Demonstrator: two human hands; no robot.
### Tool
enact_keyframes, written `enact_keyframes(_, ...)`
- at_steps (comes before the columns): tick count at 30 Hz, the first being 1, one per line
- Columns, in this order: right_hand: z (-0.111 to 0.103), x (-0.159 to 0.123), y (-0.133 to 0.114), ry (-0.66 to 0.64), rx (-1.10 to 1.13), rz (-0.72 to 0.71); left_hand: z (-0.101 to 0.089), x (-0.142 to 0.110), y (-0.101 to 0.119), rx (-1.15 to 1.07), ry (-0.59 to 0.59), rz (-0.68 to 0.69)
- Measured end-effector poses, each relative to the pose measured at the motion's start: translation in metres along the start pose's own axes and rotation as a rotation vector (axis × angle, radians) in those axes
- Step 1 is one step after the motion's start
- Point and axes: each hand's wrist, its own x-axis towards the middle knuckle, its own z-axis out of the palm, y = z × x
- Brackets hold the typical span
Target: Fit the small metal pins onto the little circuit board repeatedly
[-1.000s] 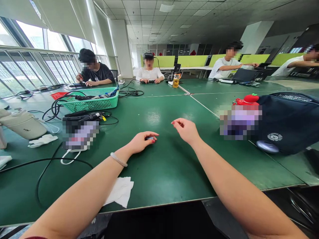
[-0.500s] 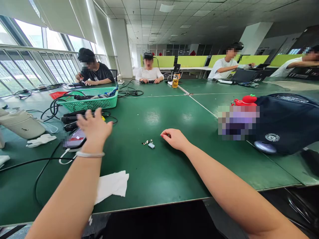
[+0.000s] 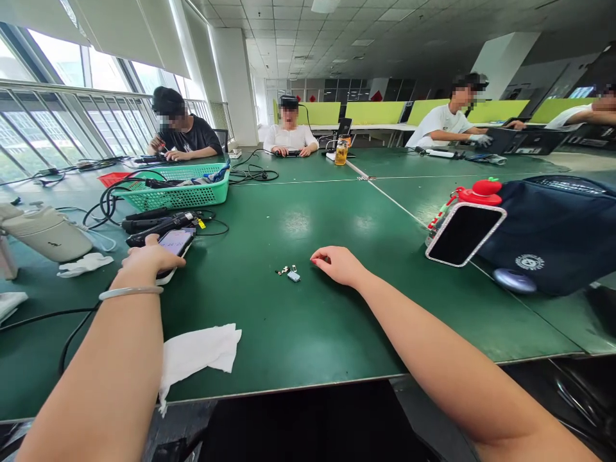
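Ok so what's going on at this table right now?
The person's left hand is on a phone near the green basket. The right hand is loosely curled beside some small pieces on the table. A tissue lies at the table's near edge, and another phone stands tilted by the bag.

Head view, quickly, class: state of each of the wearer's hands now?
Left hand: on the smartphone; whether gripping cannot be told.
Right hand: loosely closed, nothing visibly held.

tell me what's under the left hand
Under the left hand is a phone; its lit far part and near corner show, but the hand covers the part between.
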Motion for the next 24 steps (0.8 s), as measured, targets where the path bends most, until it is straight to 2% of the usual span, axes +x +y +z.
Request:
enact_keyframes(3,0.000,0.000,0.000,-0.001,-0.008,-0.006,-0.003,-0.008,0.007,0.017,-0.082,-0.149)
enact_keyframes(8,0.001,0.001,0.001,-0.014,-0.010,-0.008,-0.003,-0.015,0.009,0.040,-0.059,-0.078)
enact_keyframes(14,0.001,0.002,0.000,-0.035,-0.025,0.003,0.006,-0.026,0.021,0.039,-0.038,0.108)
enact_keyframes(16,0.001,0.001,0.000,-0.041,-0.028,0.009,0.007,-0.033,0.027,0.038,-0.002,0.122)
enact_keyframes(24,-0.001,0.000,-0.002,-0.056,-0.034,0.008,0.007,-0.065,0.047,-0.018,0.277,0.150)
